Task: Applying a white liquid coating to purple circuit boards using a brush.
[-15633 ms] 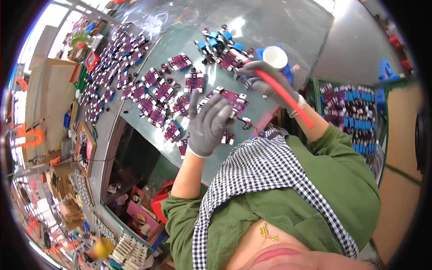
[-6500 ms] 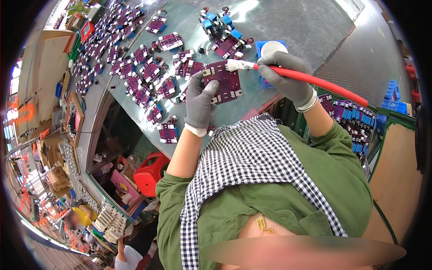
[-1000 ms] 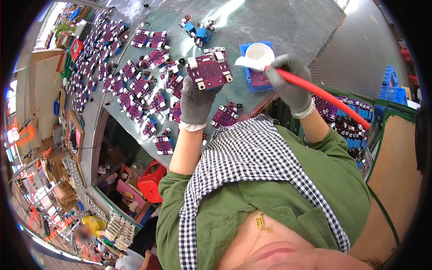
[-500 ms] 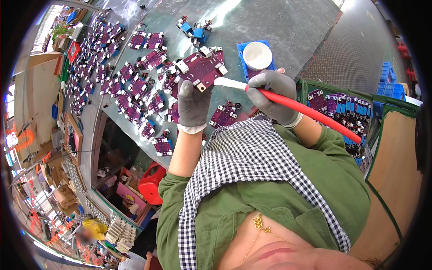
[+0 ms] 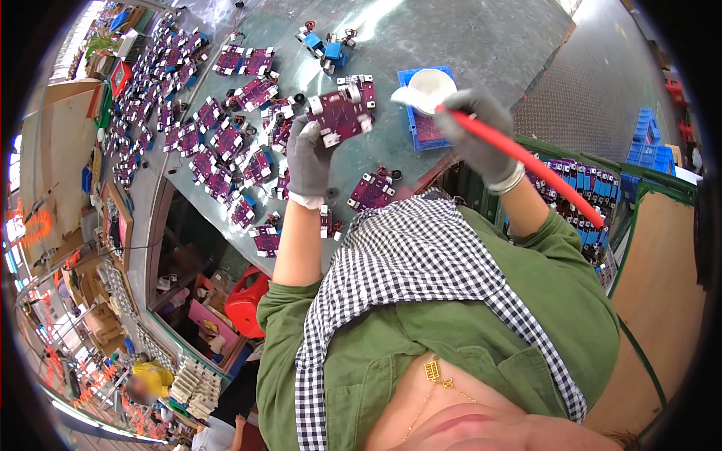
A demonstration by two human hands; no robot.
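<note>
My gloved left hand (image 5: 308,164) is closed on the near left corner of a purple circuit board (image 5: 340,119) with white connectors, held above the table. In my gloved right hand (image 5: 477,134) is a brush (image 5: 540,167) with a long red handle, its handle pointing back toward my right forearm. The brush's white head is at the near left rim of a white bowl (image 5: 434,80); whether it touches the bowl I cannot tell. Beneath the bowl is a blue plastic basket (image 5: 412,140).
Many purple boards (image 5: 228,140) with blue and white parts lie across the table (image 5: 481,45) to the left. Another board (image 5: 372,192) lies near my apron. A rack of boards (image 5: 579,184) stands at right, and a red stool (image 5: 247,302) at lower left.
My right hand has moved right and slightly up, carrying the brush from the board to the bowl. The board in my left hand has tilted and shifted slightly left.
</note>
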